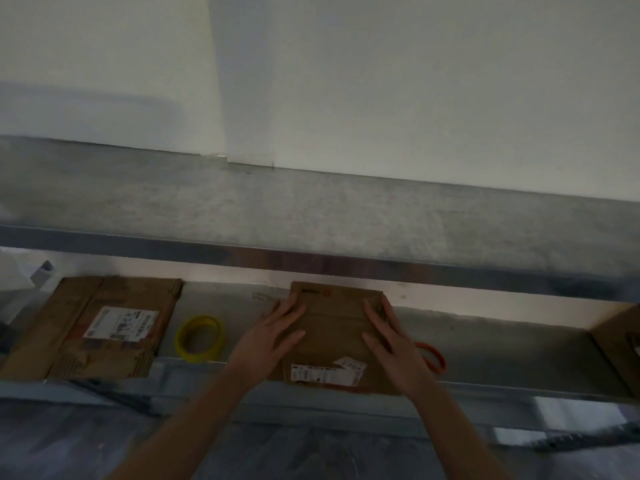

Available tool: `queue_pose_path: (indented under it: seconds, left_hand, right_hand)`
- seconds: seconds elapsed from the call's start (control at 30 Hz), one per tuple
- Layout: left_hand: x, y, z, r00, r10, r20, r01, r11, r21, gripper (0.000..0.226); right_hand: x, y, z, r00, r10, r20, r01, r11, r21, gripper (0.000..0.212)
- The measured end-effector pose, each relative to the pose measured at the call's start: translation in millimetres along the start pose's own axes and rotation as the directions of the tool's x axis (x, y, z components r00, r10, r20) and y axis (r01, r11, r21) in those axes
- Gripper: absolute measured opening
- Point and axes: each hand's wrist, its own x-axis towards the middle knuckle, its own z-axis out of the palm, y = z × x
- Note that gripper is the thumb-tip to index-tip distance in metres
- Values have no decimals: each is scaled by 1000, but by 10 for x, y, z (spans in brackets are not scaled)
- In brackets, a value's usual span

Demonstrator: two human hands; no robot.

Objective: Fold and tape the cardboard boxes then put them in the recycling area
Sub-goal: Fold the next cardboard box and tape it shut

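Note:
A folded brown cardboard box (334, 332) with white shipping labels near its front edge lies flat on the metal shelf (485, 344). My left hand (273, 336) presses flat on its left side, fingers straight and spread. On the right side, my right hand (391, 337) lies flat too, fingers straight. A second flattened cardboard box (100, 327) with a white label rests at the left of the shelf. Between the two boxes sits a yellow tape roll (200, 337). An orange ring (434, 356), partly hidden behind my right hand, lies just right of the box.
A grey upper shelf (311, 216) overhangs the work surface, with a white wall behind. Another cardboard piece (620, 344) shows at the right edge. A white bag and a small grey object (43, 270) sit at the far left. The frame is dim and blurred.

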Motion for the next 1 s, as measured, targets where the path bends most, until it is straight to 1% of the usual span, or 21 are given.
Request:
queue_pose_path:
  seconds: [0.03, 0.07, 0.1, 0.13, 0.17, 0.23, 0.3, 0.37, 0.43, 0.53, 0.7, 0.8, 0.87, 0.93, 1.0]
  left_hand:
    - [63, 26, -44, 1000, -23, 19, 23, 999, 26, 59]
    - [114, 46, -83, 999, -26, 40, 23, 997, 76, 61]
    - [135, 57, -107, 998, -13, 62, 5, 991, 136, 64]
    - [123, 53, -108, 997, 4, 79, -20, 981, 195, 67]
    - [95, 30, -93, 996, 16, 87, -37, 969, 244, 69]
    - [19, -6, -38, 996, 3, 88, -30, 953, 303, 69]
    - [12, 0, -9, 998, -7, 70, -16, 944, 329, 69]
    - [32, 52, -19, 999, -2, 51, -15, 940, 342, 67]
    - [23, 87, -40, 1000, 10, 21, -17, 937, 348, 66]
    - [-1, 132, -90, 999, 47, -17, -37, 925, 378, 64]
    - [37, 231, -269, 995, 96, 0, -84, 875, 477, 65]
    - [47, 229, -455, 993, 116, -1, -100, 865, 492, 67]
    - [-8, 124, -647, 992, 128, 1, -110, 847, 519, 73]
    - [-123, -129, -873, 992, 127, 17, -114, 806, 580, 76]
    - [-286, -505, -1097, 996, 73, 53, -90, 769, 633, 78]
  right_hand:
    - [68, -19, -57, 1000, 4, -13, -4, 999, -52, 59]
    - [134, -22, -126, 1000, -15, -24, 10, 983, -185, 59]
    - [180, -9, -178, 998, -51, -23, 40, 942, -334, 61]
    - [191, 8, -199, 996, -91, -10, 78, 897, -434, 65]
    - [177, 22, -192, 994, -111, 14, 105, 878, -467, 69]
    - [100, 65, -110, 993, -108, 42, 116, 901, -418, 72]
    - [87, 93, -59, 994, -106, 16, 105, 931, -349, 71]
    - [105, 71, -90, 996, -94, 0, 89, 939, -332, 66]
    - [89, 61, -116, 991, -129, -20, 112, 919, -379, 62]
    - [18, 3, -121, 982, -182, -46, 142, 882, -449, 66]
    - [-57, -227, -114, 955, -286, -82, 187, 792, -581, 70]
    - [-98, -493, -5, 926, -365, -92, 246, 771, -587, 68]
    - [-118, -728, 161, 905, -418, -81, 290, 745, -600, 66]
    - [-117, -978, 443, 885, -463, -53, 337, 714, -613, 64]
    - [-85, -1179, 838, 879, -477, -12, 371, 700, -611, 63]
